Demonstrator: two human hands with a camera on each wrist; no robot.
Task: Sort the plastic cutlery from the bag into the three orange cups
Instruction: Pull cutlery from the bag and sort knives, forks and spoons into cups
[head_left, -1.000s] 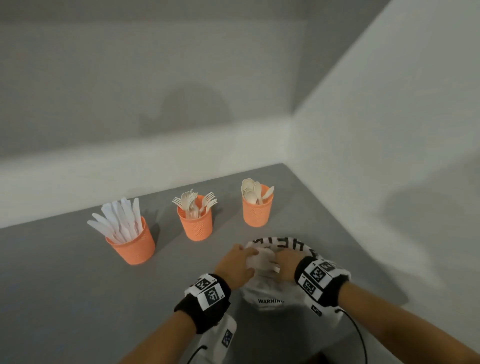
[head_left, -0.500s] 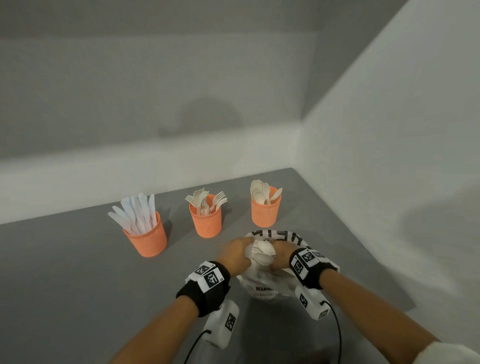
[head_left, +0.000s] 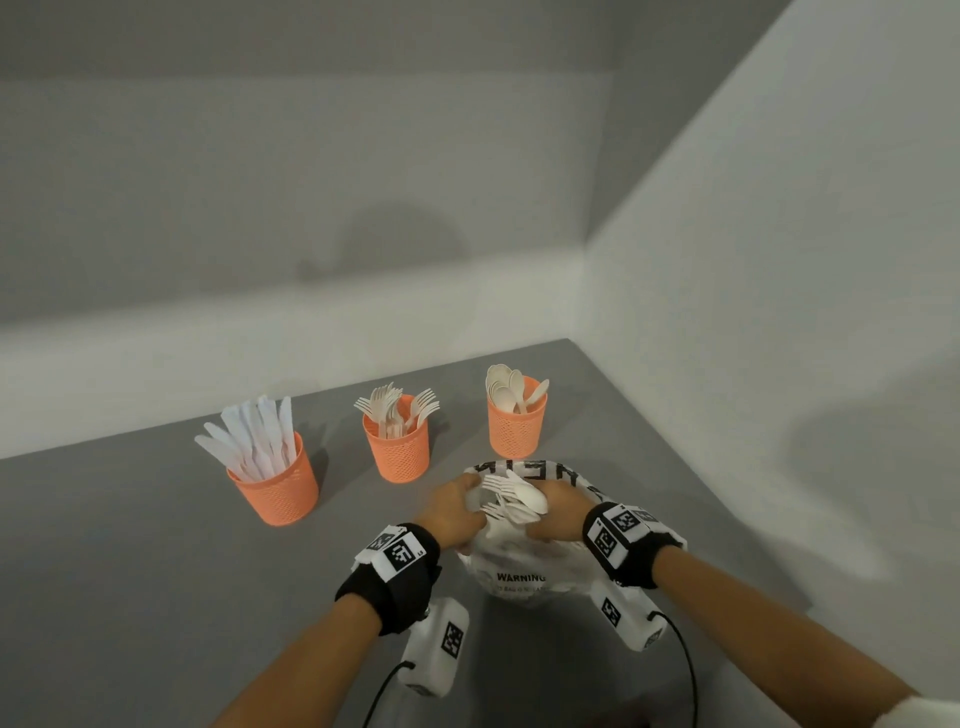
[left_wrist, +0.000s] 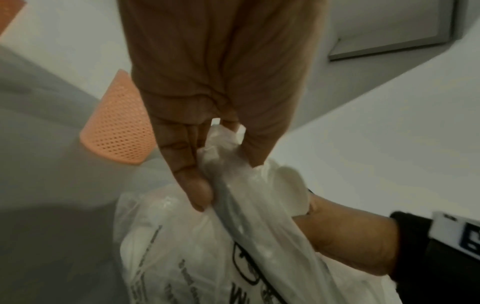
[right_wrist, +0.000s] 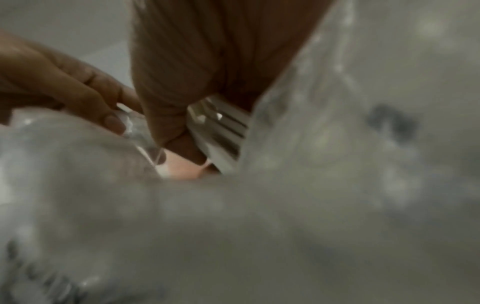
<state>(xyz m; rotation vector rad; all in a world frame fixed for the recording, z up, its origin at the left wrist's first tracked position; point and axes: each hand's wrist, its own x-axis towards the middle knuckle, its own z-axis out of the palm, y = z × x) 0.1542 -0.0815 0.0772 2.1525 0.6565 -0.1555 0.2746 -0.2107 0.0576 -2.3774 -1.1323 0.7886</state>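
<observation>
A white plastic bag (head_left: 524, 569) with black print lies on the grey table near its front. My left hand (head_left: 452, 512) pinches the bag's rim (left_wrist: 223, 160) between fingers and thumb. My right hand (head_left: 558, 512) grips a bunch of white cutlery (head_left: 511, 499), spoons and forks, at the bag's mouth; their handles (right_wrist: 221, 131) show under its fingers. Behind stand three orange mesh cups: the left cup (head_left: 278, 488) with knives, the middle cup (head_left: 397, 449) with forks, the right cup (head_left: 514, 428) with spoons.
The grey table (head_left: 130, 545) ends at a white wall on the right and a pale ledge at the back. Wrist cameras with cables hang under both forearms. Bare tabletop stretches left of the cups.
The bunch of cutlery has come up out of the bag's mouth in my right hand. My left hand stays on the bag's rim. The head view has shifted slightly.
</observation>
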